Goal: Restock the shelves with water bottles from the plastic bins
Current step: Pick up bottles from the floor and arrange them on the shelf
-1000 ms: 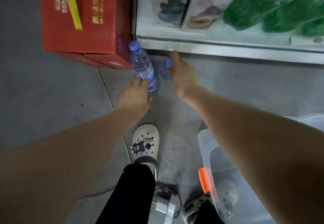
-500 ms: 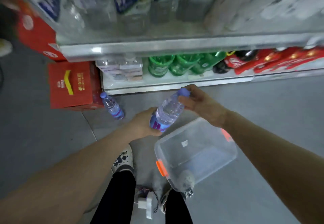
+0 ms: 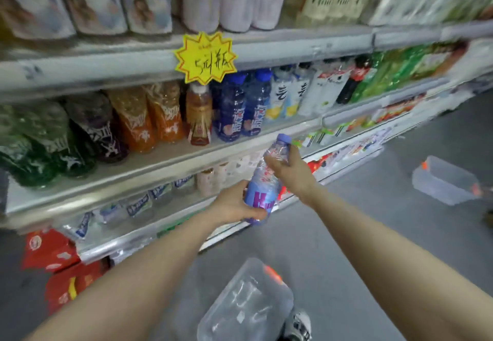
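Both my hands hold one clear water bottle (image 3: 266,180) with a purple label and purple cap, tilted with the cap up and to the right, in front of the shelves. My left hand (image 3: 234,203) grips its lower half around the label. My right hand (image 3: 289,171) grips its upper part just below the cap. A clear plastic bin (image 3: 248,303) with an orange latch lies on the floor under my arms. On the lower shelf (image 3: 165,212) stands a row of clear bottles with blue labels.
The middle shelf (image 3: 160,159) carries green, dark, orange and blue drink bottles under a yellow star price tag (image 3: 205,57). A second clear bin (image 3: 445,180) lies on the grey floor at right. Red cartons (image 3: 56,266) sit at lower left. My shoe (image 3: 300,324) shows by the bin.
I have risen from the floor, and the view has swung up to the shelves. The bottle, held by both hands, has come up from above the bin to shelf height.
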`<state>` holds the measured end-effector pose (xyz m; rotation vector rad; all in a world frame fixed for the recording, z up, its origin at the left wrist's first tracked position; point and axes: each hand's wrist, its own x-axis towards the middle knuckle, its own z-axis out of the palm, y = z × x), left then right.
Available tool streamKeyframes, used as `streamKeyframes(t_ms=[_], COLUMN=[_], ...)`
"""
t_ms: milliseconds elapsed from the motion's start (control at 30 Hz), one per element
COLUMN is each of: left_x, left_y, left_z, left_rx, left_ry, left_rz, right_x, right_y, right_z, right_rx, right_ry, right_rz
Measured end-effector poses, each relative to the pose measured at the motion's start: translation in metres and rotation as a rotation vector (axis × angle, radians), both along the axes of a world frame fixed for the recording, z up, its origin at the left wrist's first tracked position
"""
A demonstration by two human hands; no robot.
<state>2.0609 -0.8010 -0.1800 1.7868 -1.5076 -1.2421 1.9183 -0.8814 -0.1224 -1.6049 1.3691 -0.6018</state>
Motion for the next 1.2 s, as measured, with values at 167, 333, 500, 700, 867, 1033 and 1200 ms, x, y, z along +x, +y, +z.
streamKeyframes(t_ms=[167,333,500,700,867,1033,1200], left_x=[-0.018,-0.051,-0.072,-0.049,-0.024,-0.003,-0.001], left_y=[-0.083,-0.156,-0.198,-0.226,-0.220,-0.210,-0.209], left_z=[0.105,0.254,0.382,0.447,0.440,0.430,0.432], left_rx=[-0.118,-0.345,-0.747,-0.912,-0.879,-0.827,-0.779], left_ry=[-0.343,-0.754,-0.917,-1.036,-1.218,-1.384,-1.428], left_rz=[-0.190,-0.160,0.158,0.547,0.707,0.750,0.703], right_x=[-0.049,-0.093,-0.118,-0.110,-0.052,0.009,0.040], right_y=[-0.082,-0.164,-0.229,-0.270,-0.281,-0.287,-0.295], right_z=[0.086,0.208,0.335,0.457,0.505,0.507,0.493], right_rx=[-0.127,-0.295,-0.463,-0.619,-0.857,-0.928,-0.917], right_ry=[-0.013,0.076,0.044,-0.083,-0.179,-0.160,-0.120], right_rz=[0.121,0.304,0.441,0.483,0.407,0.340,0.318])
